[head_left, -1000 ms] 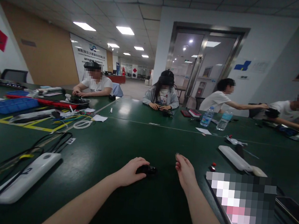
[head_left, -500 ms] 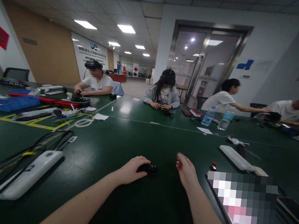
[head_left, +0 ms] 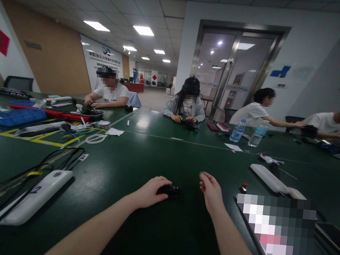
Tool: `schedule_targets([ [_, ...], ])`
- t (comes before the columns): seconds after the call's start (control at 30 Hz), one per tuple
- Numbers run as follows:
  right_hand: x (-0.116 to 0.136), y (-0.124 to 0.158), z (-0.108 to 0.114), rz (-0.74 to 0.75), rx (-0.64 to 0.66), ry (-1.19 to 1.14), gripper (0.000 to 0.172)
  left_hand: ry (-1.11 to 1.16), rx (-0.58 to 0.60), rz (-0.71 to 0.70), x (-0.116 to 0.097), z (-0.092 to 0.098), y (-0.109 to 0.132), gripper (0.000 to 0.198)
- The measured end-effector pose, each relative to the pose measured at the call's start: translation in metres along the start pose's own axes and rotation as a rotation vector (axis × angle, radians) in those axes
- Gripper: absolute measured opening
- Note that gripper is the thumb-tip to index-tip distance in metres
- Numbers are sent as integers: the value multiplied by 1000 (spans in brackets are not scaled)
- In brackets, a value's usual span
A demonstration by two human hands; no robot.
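Near the middle of the green tabletop, in the head view, the left hand curls over a small black device, its fingers resting on the device's near end. The device lies flat on the tabletop and looks like one closed piece, though its details are too dark and small to read. Nothing on it looks opened or taken apart. The right hand sits just beside it, narrowly pinched at thumb and forefinger around what may be a tiny grey bit, too small to tell.

To the near right lie a pixelated, blurred object and a white power strip, with a small red-topped part between them and the right hand. To the near left, black cables run beside another white power strip.

Farther left are a blue tray and a white cable coil. Two water bottles stand toward the far right. Across the tabletop, a seated co-worker bends over a small dark object, and others work to either side.
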State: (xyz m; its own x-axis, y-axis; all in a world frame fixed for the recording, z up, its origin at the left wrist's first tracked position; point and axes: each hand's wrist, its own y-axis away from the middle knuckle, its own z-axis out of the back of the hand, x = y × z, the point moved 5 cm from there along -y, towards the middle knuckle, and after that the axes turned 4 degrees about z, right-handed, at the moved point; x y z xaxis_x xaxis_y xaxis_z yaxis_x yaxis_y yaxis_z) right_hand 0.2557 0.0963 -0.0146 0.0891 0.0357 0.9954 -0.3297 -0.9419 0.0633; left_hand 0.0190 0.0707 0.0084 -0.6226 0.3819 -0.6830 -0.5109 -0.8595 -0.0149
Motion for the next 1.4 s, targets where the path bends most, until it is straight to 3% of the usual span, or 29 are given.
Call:
schedule_targets([
  [0.13,11,10,-10,97,87,126,40,-9,3,2,-3,1,1,44],
  [0.43,37,54,-49,424,522,559,28,-35,-35,-52,0,-1,-2,44],
  [0.67,34,69,-60,388,720,720,26,-27,-35,-64,-2,0,-1,43],
  [1.17,31,71,-63,354,720,685,27,-11,-22,-40,1,-1,-1,44],
  [1.4,32,71,-66,429,732,735,26,-3,-52,-63,1,-2,-2,45],
])
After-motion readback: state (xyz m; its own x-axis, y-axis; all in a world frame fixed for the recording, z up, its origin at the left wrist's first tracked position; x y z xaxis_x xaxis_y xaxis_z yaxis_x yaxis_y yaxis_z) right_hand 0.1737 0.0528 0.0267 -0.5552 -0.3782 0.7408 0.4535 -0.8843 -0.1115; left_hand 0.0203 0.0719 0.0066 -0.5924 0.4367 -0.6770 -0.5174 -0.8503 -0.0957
